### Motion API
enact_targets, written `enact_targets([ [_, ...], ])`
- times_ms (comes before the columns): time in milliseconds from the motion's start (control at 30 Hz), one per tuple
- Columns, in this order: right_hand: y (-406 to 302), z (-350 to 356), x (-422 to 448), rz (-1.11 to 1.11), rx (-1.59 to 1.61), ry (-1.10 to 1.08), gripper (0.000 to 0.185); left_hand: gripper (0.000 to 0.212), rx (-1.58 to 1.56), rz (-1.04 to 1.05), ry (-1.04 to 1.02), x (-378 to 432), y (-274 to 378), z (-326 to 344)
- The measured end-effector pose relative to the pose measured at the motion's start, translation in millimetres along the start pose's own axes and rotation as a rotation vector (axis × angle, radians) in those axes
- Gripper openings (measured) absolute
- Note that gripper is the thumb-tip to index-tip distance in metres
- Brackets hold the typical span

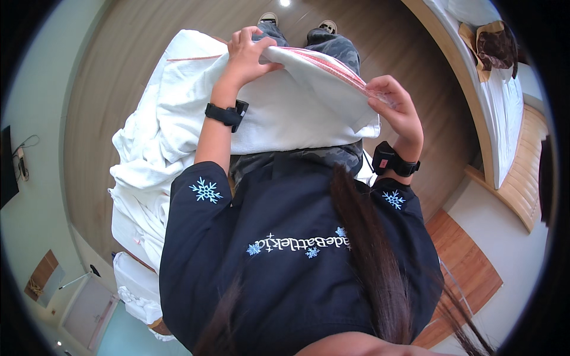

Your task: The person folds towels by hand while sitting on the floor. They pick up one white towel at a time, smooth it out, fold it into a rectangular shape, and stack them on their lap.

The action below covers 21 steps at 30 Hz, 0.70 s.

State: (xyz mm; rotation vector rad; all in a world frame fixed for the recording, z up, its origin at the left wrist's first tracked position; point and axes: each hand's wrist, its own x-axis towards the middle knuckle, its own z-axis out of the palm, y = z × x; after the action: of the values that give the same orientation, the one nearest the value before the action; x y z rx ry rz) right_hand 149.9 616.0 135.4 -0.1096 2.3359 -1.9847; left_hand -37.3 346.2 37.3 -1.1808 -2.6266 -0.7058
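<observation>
A white cloth (pixel 289 107) with red-stitched edges, towel-like, is spread in front of my lap and held by both hands. My left hand (pixel 247 58) grips its folded far edge, fingers over the top and thumb on the near side. At the right, my right hand (pixel 394 102) pinches the stitched edge (pixel 343 73) near a corner, where several layers lie together. Between the two hands the edge runs slightly slack. More white fabric (pixel 151 138) lies crumpled in a heap to the left, and what supports it is mostly hidden.
Wooden flooring (pixel 427 102) surrounds my shoes (pixel 328 26). On the right stands a wood-framed bed (pixel 483 111) with white bedding and a brown bag-like item (pixel 494 46). Another white-covered piece (pixel 133 276) is at lower left. A cable (pixel 26 141) hangs on the left wall.
</observation>
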Motion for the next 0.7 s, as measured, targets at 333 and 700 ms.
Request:
enact_targets([
  [333, 36, -22, 9, 0.092, -0.516, 0.368, 0.028, 0.038, -0.505, -0.098, -0.271, -17, -4, -23],
  [700, 74, 18, 34, 0.22, -0.626, 0.218, 0.018, 0.05, -0.122, -0.648, -0.459, -43, -115, 11],
])
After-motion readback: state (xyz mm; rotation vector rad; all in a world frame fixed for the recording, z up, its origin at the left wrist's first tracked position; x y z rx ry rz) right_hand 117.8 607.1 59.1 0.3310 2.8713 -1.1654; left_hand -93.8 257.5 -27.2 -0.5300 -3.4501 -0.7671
